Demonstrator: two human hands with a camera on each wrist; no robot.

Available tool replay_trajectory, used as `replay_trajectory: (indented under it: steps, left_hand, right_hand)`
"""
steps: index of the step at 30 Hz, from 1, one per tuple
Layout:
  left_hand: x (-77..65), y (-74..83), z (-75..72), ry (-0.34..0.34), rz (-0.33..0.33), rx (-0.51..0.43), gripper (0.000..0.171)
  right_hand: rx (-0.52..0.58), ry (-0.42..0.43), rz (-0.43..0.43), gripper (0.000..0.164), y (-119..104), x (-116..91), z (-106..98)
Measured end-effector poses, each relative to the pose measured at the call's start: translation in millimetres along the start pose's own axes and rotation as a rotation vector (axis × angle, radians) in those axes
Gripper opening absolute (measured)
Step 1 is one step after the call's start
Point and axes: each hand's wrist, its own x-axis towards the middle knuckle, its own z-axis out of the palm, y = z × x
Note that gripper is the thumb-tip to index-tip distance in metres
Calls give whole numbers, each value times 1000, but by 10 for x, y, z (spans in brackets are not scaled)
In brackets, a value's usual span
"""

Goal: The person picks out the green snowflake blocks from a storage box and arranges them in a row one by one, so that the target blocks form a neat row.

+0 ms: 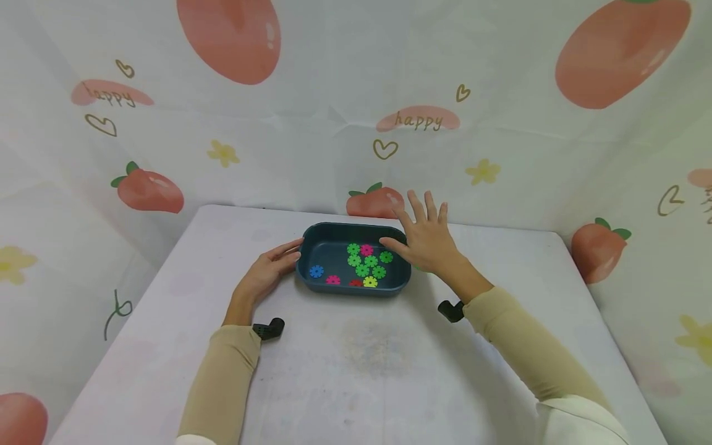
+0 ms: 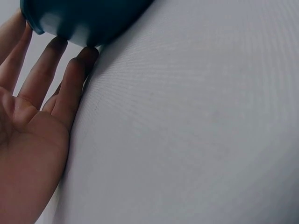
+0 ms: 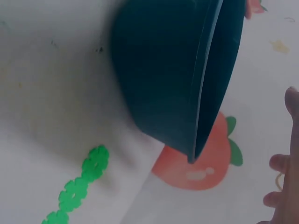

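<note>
A dark teal plastic basin (image 1: 351, 288) stands on the table, with several flower-shaped plastic pieces inside: green (image 1: 363, 270), pink, red, yellow and blue. My left hand (image 1: 269, 272) touches the basin's left end. In the left wrist view its fingertips rest against the basin's outer wall (image 2: 88, 23), fingers extended. Raised over the right end of the basin, my right hand (image 1: 428, 242) has its fingers spread and holds nothing. The right wrist view shows a row of joined green flower pieces (image 3: 73, 193) on the table beside the basin; the right hand mostly hides them in the head view.
The white table (image 1: 356, 383) ends at the back against a hanging cloth (image 1: 311, 154) printed with peaches, hearts and flowers. A black wrist camera (image 1: 269, 329) is on the left wrist and another wrist camera (image 1: 451, 311) on the right, both low over the table.
</note>
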Motion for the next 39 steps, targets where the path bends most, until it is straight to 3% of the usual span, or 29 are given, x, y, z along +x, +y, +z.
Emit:
replay_trajectory:
  steps: [21,32,39]
  left_hand:
    - [13,-11,4,8,-9,-10,59]
    - [42,29,17,4,-7,-7,60]
    - [13,15,-2,16,-22,-4,55]
  right_hand:
    - [-42,-20,-126,88,-390,98,194]
    - [92,-19,-106,85,-575,139,340]
    - [223,-91,-63,84,-700,201,453]
